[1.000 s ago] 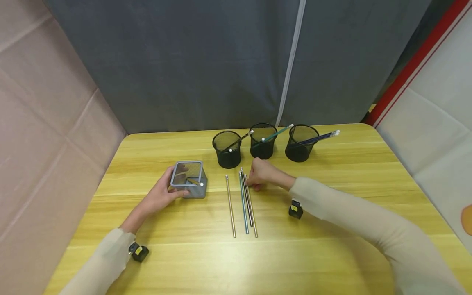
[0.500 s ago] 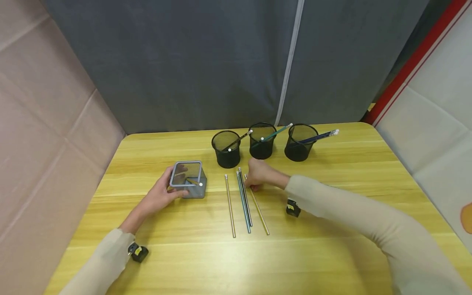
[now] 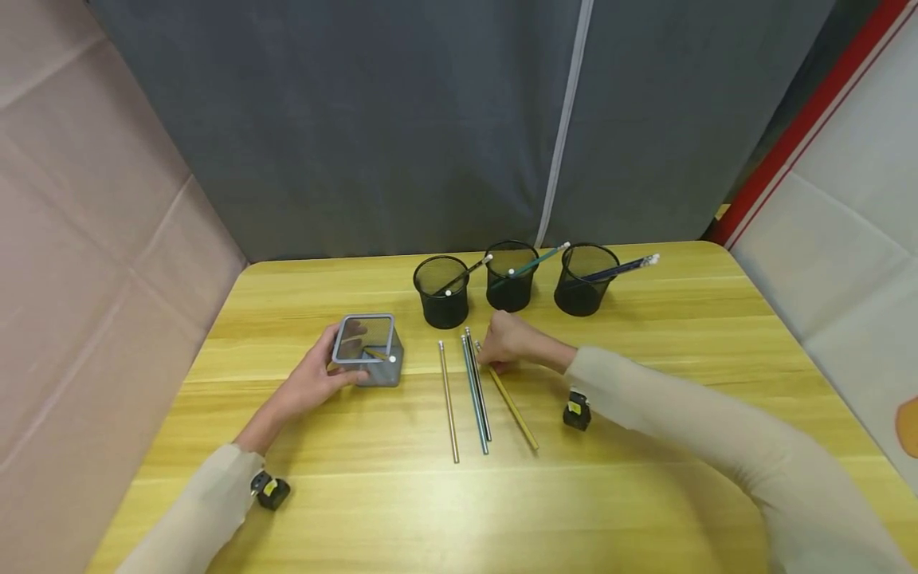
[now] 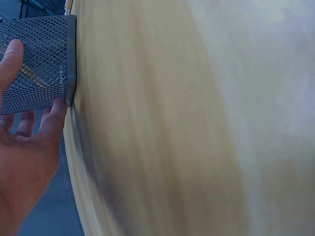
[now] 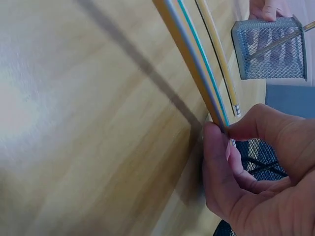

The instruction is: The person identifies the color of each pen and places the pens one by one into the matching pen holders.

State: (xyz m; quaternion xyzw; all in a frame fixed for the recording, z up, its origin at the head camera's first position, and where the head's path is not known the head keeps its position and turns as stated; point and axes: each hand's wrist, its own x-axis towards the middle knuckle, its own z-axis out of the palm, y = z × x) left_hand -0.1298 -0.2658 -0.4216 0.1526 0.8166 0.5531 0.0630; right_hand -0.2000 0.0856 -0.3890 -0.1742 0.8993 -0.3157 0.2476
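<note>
My right hand [image 3: 505, 339] pinches a gold pencil [image 3: 516, 410] between thumb and index finger close to its eraser end. In the right wrist view that pencil [image 5: 189, 61] stands away from its shadow, its far end raised over the table. Just left of it lie a black pencil [image 3: 480, 391] and a blue pencil [image 3: 473, 399] side by side, then another gold pencil [image 3: 449, 402]. My left hand [image 3: 311, 387] holds a square grey mesh pencil holder [image 3: 387, 373], thumb on the near side, other fingers round the left. One gold pencil [image 3: 374, 353] leans inside it.
Three round black mesh cups stand along the back: a left cup [image 3: 445, 312] with dark pencils, a middle cup [image 3: 508, 296] with green ones, and a right cup [image 3: 574, 299] with dark blue ones. A grey curtain [image 3: 402, 143] hangs behind the wooden table [image 3: 344, 494].
The pinched gold pencil's near end has swung right, away from the blue and black pencils, and lifted. My left hand and the grey holder have stayed in place.
</note>
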